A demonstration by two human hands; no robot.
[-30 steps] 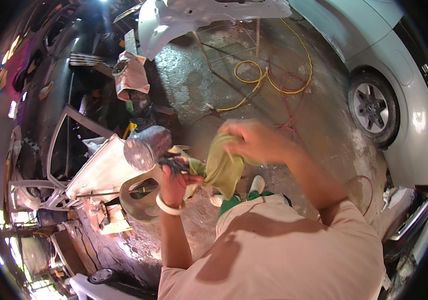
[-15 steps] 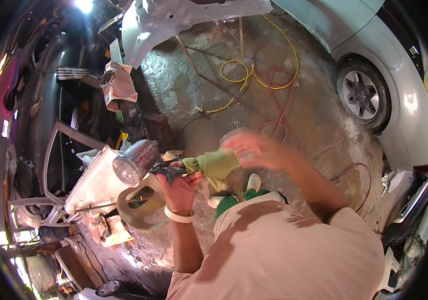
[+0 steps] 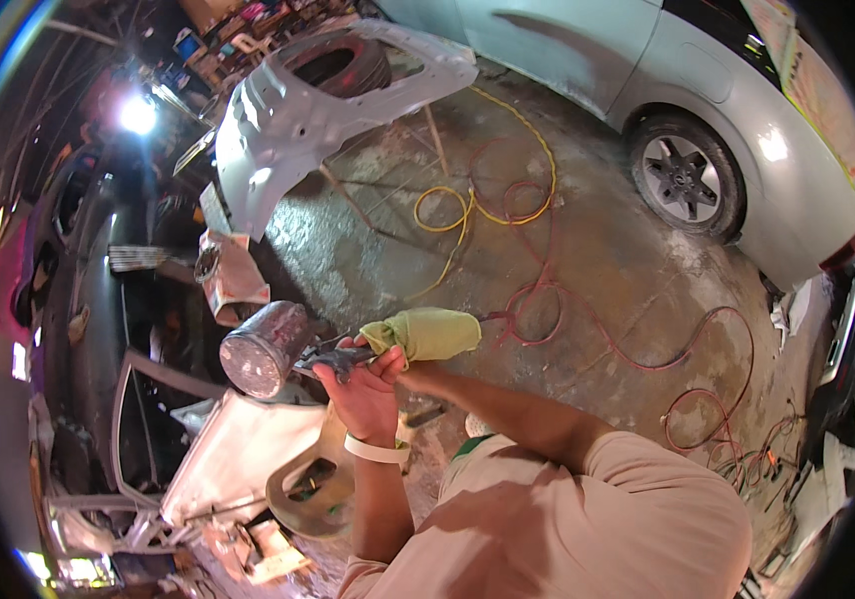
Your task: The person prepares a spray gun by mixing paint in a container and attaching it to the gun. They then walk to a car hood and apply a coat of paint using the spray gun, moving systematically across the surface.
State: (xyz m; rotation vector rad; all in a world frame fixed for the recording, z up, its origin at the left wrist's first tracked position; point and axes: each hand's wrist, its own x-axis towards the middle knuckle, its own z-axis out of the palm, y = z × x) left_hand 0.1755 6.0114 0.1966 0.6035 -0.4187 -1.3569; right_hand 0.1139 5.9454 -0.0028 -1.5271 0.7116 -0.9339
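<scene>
Since half a second ago, I see the right hand draw in from above the rag to meet the left hand at the spray gun, and the view has swung up so more of the car shows. Both hands now sit together at chest height. My left hand is closed around the gun's grip, a pale band at its wrist. My right hand is largely hidden under the yellow-green rag wrapped over it, so I cannot tell how its fingers lie; the rag presses against the rear of the gun, just right of the left hand. The gun's metal cup juts out to the left, tilted on its side, with its paint-crusted lid facing me.

Below the hands lies a white panel, with a tan curved part beside it. Beyond is a stained concrete floor crossed by a yellow hose and a red hose. A silver car stands at the upper right, one wheel showing. A white body panel rests on a stand ahead, and a bright lamp glares at the upper left.
</scene>
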